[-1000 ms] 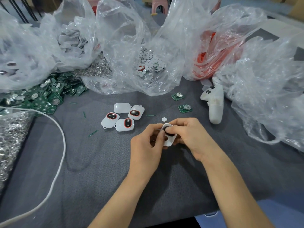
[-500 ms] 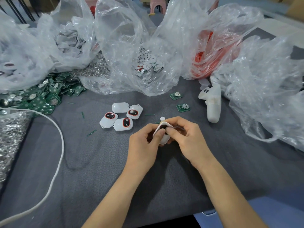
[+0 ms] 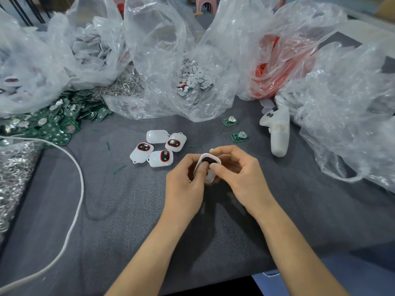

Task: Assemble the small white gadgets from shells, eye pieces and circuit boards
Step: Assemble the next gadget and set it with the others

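Both hands hold one small white shell (image 3: pixel 210 175) just above the grey table, near its middle. My left hand (image 3: pixel 184 184) grips its left side, thumb pressing on the dark eye piece (image 3: pixel 207 160) set in the shell. My right hand (image 3: pixel 237 174) pinches the right side, thumb next to the eye piece. Several finished white gadgets (image 3: pixel 159 148) with red-rimmed dark eyes lie in a cluster just up and left of the hands. Two green circuit boards (image 3: pixel 239 136) lie up and right.
Clear plastic bags ring the back: white shells (image 3: pixel 89 50), small white discs (image 3: pixel 194 77), red parts (image 3: pixel 275 69). A pile of green boards (image 3: pixel 53 122) and metal rings (image 3: pixel 15 174) lie at left. A white cord (image 3: pixel 79 189) crosses the left. A white controller (image 3: pixel 277 133) stands at right.
The shell has been turned in my hands, so its dark eye piece faces up again. My left thumb now presses on the eye piece. The hands stayed in the same spot.
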Motion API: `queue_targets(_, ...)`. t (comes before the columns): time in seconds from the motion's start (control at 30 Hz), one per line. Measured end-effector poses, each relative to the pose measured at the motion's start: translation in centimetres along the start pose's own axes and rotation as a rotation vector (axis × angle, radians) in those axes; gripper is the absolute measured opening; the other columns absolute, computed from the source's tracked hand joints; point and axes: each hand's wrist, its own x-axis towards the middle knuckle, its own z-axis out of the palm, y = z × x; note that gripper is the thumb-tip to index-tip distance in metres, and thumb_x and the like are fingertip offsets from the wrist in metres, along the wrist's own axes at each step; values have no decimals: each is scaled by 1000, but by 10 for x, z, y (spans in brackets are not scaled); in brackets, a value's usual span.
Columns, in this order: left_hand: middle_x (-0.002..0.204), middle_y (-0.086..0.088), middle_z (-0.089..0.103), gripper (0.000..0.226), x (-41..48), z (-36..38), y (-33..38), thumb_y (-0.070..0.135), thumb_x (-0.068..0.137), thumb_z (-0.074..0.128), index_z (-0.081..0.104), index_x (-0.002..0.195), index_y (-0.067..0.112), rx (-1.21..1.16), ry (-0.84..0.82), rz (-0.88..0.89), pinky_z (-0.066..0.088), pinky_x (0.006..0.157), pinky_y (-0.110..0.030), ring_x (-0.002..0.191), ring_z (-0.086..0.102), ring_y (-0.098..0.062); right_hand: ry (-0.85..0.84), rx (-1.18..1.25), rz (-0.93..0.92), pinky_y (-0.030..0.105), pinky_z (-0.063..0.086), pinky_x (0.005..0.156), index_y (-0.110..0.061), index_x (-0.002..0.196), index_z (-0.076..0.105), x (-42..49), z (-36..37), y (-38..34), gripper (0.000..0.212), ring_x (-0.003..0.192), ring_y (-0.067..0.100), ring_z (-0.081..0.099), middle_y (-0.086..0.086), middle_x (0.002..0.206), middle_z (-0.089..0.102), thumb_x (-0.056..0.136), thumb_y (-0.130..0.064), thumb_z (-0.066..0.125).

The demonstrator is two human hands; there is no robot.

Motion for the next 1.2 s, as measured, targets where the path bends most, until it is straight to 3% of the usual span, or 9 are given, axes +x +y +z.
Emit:
queue_targets(0.17, 78, 10, 69, 15, 0, 4, -1, 9, 90, 61, 60, 92, 24, 136, 17, 15, 52, 69, -26, 70, 65, -4, 72, -200, 4, 28, 55, 70, -15, 86, 67, -1, 1, 2, 17, 75, 13, 67, 1, 79, 70, 83, 2, 65)
queue_targets(0.37, 73, 13, 66, 14, 1, 5, -3, 5, 89, 61, 59, 87, 19, 166, 24, 45, 44, 61, -12, 69, 62, 2, 138, -377, -41, 8, 44, 57, -12, 80, 64, -3, 7, 1, 15, 64, 0, 62, -7, 69, 67, 82, 3, 64)
queue_targets(0.57, 85, 15, 67, 29, 4, 2, -4, 2, 89, 60, 56, 92, 31, 64, 87, 33, 46, 69, -8, 81, 64, 3, 183, -316, -53, 17, 53, 71, -16, 86, 68, 4, 12, -6, 20, 72, 3, 65, -5, 77, 69, 79, 2, 69)
queue_targets(0.67, 88, 16, 69, 30, 7, -3, -4, 1, 90, 58, 62, 95, 31, -15, 74, 1, 46, 73, -9, 84, 64, 3, 142, -352, -97, 20, 54, 71, -16, 85, 68, 11, 18, -12, 17, 73, 6, 66, -5, 79, 70, 79, 0, 69)
queue_targets(0.93, 79, 6, 71, 26, 14, -6, -10, 5, 91, 59, 65, 85, 29, -83, 96, -69, 55, 73, -32, 77, 67, -9, 207, -518, -202, 16, 51, 65, -18, 81, 66, 10, 31, -16, 20, 68, 7, 62, 1, 80, 66, 78, 2, 67)
queue_targets(1.07, 87, -12, 68, 12, 20, -11, -12, 6, 92, 57, 64, 88, 16, -195, 164, -83, 52, 83, -52, 85, 66, -26, -6, -496, -182, 12, 49, 64, -19, 77, 71, 37, 24, -45, 15, 65, 2, 63, -9, 71, 69, 82, -7, 66)
queue_targets(1.13, 96, -24, 64, 14, 26, -15, -11, -1, 94, 52, 61, 89, 10, -310, 176, -102, 53, 88, -51, 92, 67, -32, 21, -502, -218, 14, 50, 66, -24, 76, 70, 72, 19, -64, 19, 64, 2, 63, -14, 68, 67, 85, -10, 63)
queue_targets(1.2, 101, -31, 61, 11, 31, -17, -8, -7, 94, 49, 54, 90, 2, -414, 161, -110, 57, 82, -38, 90, 70, -32, 115, -585, -247, 18, 50, 73, -21, 83, 72, 122, 18, -73, 20, 70, 7, 62, -11, 74, 67, 87, -7, 59)
